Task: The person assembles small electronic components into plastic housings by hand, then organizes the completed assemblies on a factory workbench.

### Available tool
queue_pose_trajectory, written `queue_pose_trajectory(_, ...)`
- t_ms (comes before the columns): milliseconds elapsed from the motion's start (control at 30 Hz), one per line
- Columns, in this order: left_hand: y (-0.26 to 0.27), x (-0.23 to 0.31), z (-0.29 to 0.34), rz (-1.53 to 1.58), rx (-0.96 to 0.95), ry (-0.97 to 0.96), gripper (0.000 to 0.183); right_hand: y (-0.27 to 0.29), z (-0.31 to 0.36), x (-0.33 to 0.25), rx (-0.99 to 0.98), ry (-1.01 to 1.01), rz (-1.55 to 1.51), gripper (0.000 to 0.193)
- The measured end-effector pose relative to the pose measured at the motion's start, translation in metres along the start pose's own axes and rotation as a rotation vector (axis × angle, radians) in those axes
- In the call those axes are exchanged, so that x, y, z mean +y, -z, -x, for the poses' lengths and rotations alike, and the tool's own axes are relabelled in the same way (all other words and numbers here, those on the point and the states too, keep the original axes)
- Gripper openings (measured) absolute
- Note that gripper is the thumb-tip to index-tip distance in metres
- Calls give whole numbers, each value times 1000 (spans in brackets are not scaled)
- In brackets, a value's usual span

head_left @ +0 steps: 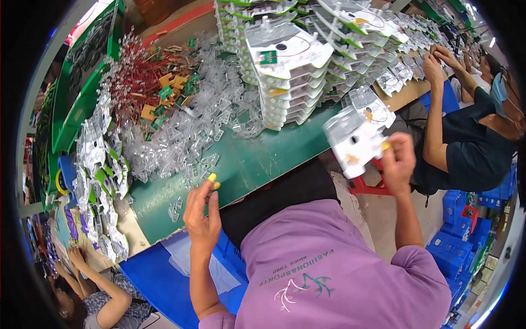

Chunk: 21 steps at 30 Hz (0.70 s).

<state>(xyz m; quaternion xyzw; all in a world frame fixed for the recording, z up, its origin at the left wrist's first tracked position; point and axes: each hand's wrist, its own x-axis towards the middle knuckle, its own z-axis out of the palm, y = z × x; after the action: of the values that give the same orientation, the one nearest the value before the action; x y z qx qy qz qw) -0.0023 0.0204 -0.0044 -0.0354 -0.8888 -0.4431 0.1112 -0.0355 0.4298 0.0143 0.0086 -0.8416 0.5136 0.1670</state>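
A white plastic housing (350, 143) with a clear grey section, a dark round hole and a small orange patch is gripped at its right edge by my right hand (399, 162). It hangs in the air off the front edge of the green workbench (241, 159), to the right. My left hand (201, 215) is above the bench's front edge, fingers loosely apart, yellow covers on two fingertips, with no object in it. Closest to it are small clear plastic pieces (175, 209) lying on the bench. Another white housing (372, 107) lies beyond the held one.
Tall stacks of white housings (290, 96) stand at the back. Clear pieces, red wires (137, 77) and orange and green parts (172, 85) are heaped to the left. More housings (104, 186) stand at far left. A co-worker (466, 126) sits at right, beside blue bins (452, 252).
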Motion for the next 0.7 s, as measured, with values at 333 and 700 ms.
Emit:
queue_pose_trajectory(333,-12,7,6,-24,-24,-77,30,31,-68,42,204,-201,75,16)
queue_pose_trajectory(700,-1,-49,19,-160,293,23,57,-127,-11,-91,-438,355,6,25)
